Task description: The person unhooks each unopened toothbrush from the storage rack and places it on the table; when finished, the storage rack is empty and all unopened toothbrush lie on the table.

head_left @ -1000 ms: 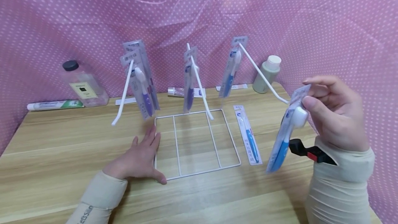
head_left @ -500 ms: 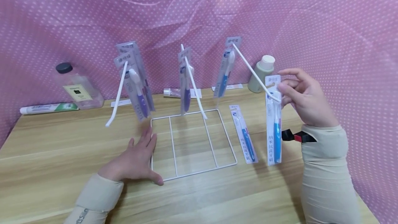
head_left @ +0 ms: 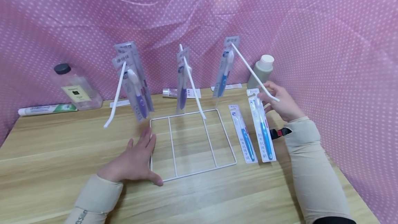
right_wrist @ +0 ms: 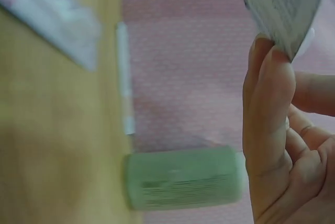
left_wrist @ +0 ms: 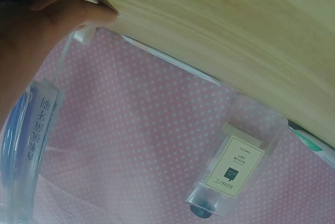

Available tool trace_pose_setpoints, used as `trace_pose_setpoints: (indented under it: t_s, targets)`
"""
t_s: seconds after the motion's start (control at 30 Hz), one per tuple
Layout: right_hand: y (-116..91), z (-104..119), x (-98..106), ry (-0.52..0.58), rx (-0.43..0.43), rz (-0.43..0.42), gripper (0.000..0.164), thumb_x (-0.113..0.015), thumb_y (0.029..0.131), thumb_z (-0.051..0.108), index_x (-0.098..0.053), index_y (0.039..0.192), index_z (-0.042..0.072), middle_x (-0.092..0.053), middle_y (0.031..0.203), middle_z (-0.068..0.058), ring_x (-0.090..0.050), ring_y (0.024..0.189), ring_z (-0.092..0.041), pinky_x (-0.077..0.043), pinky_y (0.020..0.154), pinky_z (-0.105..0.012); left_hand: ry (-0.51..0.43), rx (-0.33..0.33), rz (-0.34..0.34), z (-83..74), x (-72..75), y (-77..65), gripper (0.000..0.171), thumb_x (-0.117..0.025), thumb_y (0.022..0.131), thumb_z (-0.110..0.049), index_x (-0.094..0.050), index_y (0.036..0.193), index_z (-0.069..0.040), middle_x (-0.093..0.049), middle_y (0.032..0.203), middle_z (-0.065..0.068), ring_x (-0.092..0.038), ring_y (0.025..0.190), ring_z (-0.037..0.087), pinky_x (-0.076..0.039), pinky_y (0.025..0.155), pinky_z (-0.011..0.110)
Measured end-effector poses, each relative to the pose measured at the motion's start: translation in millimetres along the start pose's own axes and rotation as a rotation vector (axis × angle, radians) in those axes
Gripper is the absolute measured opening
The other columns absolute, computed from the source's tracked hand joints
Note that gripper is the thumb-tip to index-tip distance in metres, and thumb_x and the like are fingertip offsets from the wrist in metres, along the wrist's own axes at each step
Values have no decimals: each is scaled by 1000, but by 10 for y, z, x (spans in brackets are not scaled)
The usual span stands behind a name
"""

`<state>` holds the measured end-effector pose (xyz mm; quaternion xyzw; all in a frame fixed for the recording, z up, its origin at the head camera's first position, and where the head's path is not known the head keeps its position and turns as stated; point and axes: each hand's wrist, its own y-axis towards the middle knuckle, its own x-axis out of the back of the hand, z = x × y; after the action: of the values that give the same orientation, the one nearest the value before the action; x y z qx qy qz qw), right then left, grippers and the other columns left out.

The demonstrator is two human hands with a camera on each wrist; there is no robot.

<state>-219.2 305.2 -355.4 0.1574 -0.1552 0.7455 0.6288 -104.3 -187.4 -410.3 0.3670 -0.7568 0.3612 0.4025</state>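
Observation:
My right hand (head_left: 281,103) pinches the top of a packaged blue toothbrush (head_left: 262,130), beside the right prong (head_left: 248,66) of a white wire rack. In the right wrist view, the package's card (right_wrist: 285,4) shows at the fingertips. Another packaged blue toothbrush (head_left: 245,142) lies on the table just left of the held one. My left hand (head_left: 133,160), fingers spread, rests along the left side of the rack's base (head_left: 200,171). Purple toothbrush packs hang on the left prong (head_left: 116,98) and the middle prong (head_left: 193,85); a blue one (head_left: 223,75) hangs far back on the right prong.
Along the back of the wooden table (head_left: 62,148) stand a clear bottle with a black cap (head_left: 77,91) and a green bottle (head_left: 261,72). Toothpaste tubes, one at the far left (head_left: 46,109), lie near the pink dotted curtain (head_left: 199,9) behind.
My right hand has moved left and lower with the toothbrush pack, turning its front toward the head camera and bringing it near the lying pack. My left hand stays on the base.

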Motion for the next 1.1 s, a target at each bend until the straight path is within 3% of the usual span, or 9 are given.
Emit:
trace_pose_setpoints:
  t_s: [0.2, 0.33, 0.53, 0.77, 1.1]
  targets:
    - [190, -305, -140, -12, -137, 58, 50, -58, 109, 20, -41, 154, 5, -62, 95, 1, -65, 82, -14, -62, 73, -35, 2, -7, -1, -21, 7, -17, 158, -91, 55, -77, -20, 161, 17, 3, 170, 40, -7, 159, 57, -9, 116, 86]
    - [270, -449, -231, 20, -197, 89, 50, -56, 110, 18, -39, 155, 4, -67, 89, 1, -66, 74, -13, -61, 66, -31, 2, -6, 6, -43, 13, -21, 159, -90, 55, -77, -20, 161, 16, 4, 170, 39, -7, 159, 57, -10, 116, 86]
    - [334, -526, -321, 105, -193, 75, 45, -53, 110, 10, -43, 151, -4, -77, 92, -7, -74, 71, -17, -63, 60, -34, 11, 1, 2, -48, 13, -19, 159, -91, 54, -78, -20, 161, 16, 4, 171, 39, -8, 159, 56, -10, 117, 86]
    - [383, -563, -311, 92, -187, 106, 44, -54, 108, 7, -44, 149, -7, -78, 92, -14, -75, 69, -19, -64, 60, -34, 19, -3, -11, -33, 5, -15, 159, -91, 53, -78, -21, 161, 16, 3, 171, 38, -9, 159, 56, -12, 115, 87]
    - [411, -631, -297, 47, -234, 110, 43, -57, 109, 9, -47, 148, -6, -75, 86, -4, -68, 67, -13, -61, 59, -27, 20, -7, -19, -24, -2, -5, 158, -92, 54, -77, -22, 161, 17, 0, 171, 39, -10, 159, 57, -14, 114, 88]
